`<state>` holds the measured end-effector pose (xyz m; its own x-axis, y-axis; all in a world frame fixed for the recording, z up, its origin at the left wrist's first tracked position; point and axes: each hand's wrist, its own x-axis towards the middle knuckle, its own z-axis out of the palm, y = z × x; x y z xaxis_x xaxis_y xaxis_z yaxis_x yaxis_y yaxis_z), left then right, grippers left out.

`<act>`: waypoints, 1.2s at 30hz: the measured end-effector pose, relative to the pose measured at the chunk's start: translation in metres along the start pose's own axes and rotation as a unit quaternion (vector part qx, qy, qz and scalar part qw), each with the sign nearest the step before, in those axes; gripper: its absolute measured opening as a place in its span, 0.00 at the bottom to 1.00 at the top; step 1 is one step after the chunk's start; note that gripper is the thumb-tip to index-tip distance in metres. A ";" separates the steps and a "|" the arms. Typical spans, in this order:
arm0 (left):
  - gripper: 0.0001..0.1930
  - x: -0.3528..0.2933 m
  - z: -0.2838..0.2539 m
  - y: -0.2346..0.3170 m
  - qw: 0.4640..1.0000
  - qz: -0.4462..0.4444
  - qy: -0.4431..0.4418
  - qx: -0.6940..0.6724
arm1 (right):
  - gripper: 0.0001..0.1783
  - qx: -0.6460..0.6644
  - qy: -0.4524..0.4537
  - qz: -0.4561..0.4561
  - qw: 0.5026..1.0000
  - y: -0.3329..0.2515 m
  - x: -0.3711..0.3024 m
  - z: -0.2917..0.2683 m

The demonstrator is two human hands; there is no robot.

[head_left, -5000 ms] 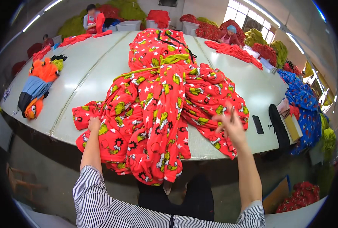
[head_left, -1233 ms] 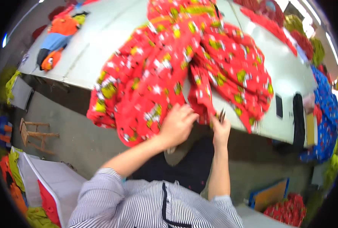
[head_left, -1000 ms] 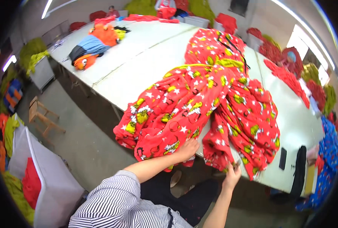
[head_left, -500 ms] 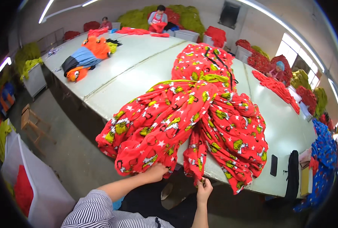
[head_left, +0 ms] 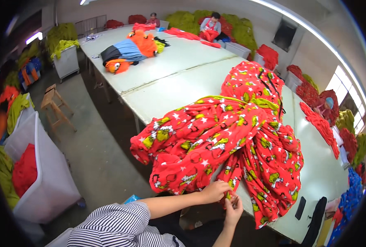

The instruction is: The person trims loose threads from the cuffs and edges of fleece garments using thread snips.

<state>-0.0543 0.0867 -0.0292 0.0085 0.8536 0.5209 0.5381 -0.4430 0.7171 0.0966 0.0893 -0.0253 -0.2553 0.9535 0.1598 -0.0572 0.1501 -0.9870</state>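
A large red fleece garment [head_left: 228, 140] with green and white cartoon print lies spread over the near edge of a pale work table [head_left: 170, 88], part of it hanging off. My left hand [head_left: 214, 191] pinches the garment's lower hem where it hangs. My right hand [head_left: 233, 205] is just below and right of it, fingers closed on the same bit of red fabric. Both forearms come up from the bottom edge, the left in a striped sleeve [head_left: 113, 224].
A white bin [head_left: 43, 181] with red and green cloth stands on the floor at left, a wooden stool [head_left: 57, 109] behind it. Orange and blue garments [head_left: 127, 51] lie on the far table. Two people [head_left: 209, 24] sit at the back. A dark phone [head_left: 300, 208] lies at right.
The view has swung left and up over the last second. Both hands have stayed together at the hanging hem of the red garment, now lower in the picture.
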 end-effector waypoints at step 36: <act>0.13 -0.013 -0.017 -0.004 0.989 -0.111 0.059 -0.074 | 0.31 -0.279 -0.006 -0.171 0.945 -0.018 -0.001 0.046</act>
<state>-0.0703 0.0727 -0.0310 -0.1990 0.9001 0.3875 0.3868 -0.2911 0.8750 0.0531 0.0739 -0.0066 -0.3245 0.8221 0.4677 0.3790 0.5661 -0.7320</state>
